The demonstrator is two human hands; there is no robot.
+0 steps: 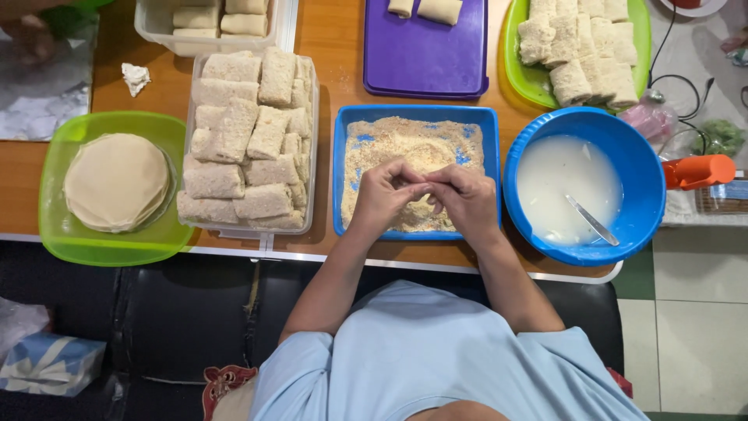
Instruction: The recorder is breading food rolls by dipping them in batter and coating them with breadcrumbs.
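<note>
While both hands work over it: blue tray [340, 168] of crumbs at centre of wooden table [335, 47], near the front edge. Left of tray, touching or nearly so: clear tub [314, 101] stacked with crumbed rolls [248, 140]. Further left: green container [58, 242] holding a pile of round wrappers [116, 181]. Right of tray, just beside: blue bowl [647, 164] of whitish batter, spoon [592, 221] resting in it. Behind tray: purple board [425, 66] with two plain rolls at its far edge; behind bowl: green plate [518, 74] heaped with more crumbed rolls. Far left corner: foil sheet [39, 93] and scrap of crumpled paper [135, 77]. Orange-handled item [697, 171] at right, kind unclear.

Cut off by top edge: white tub [156, 31] of plain rolls, purple board, green plate. Piece between the fingers mostly covered, shape hard to make out; pale, sitting on the crumbs near the tray's front side.

Left hand [383, 192] and right hand [466, 195]: palms down, fingertips meeting mid-tray, fingers curled and pinched on the hidden piece. Forearms angled inward from elbows.
</note>
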